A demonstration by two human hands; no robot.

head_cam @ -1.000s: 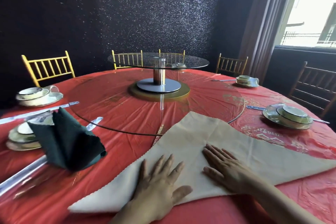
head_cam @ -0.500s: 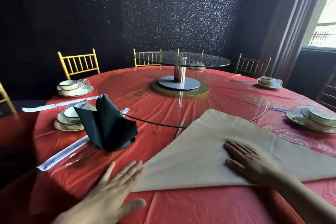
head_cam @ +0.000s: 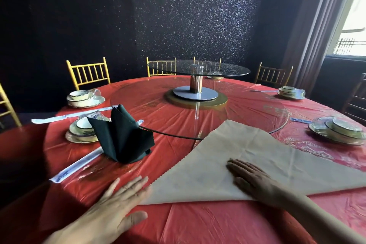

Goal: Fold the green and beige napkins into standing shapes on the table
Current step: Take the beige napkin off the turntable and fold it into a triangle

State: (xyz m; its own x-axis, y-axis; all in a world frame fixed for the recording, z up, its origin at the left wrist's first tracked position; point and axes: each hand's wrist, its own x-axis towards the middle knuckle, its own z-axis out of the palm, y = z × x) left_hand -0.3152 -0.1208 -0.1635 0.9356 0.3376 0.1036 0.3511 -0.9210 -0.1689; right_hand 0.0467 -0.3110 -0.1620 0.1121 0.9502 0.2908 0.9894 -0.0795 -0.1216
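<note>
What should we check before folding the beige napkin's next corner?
1. Beige napkin lies flat as a triangle: ok.
2. Right hand presses flat on it, pinning it: ok.
3. Left hand holds the left corner: not ok, fingers straight beside it.
4. Green napkin stands upright, apart from the beige one: ok.
5. Beige napkin sits off the glass turntable: not ok, its top tip lies on it.
6. Layers line up underneath: cannot tell.

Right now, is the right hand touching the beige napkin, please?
Touching: the head view shows the right hand lying flat, fingers straight, on the beige napkin.
</note>
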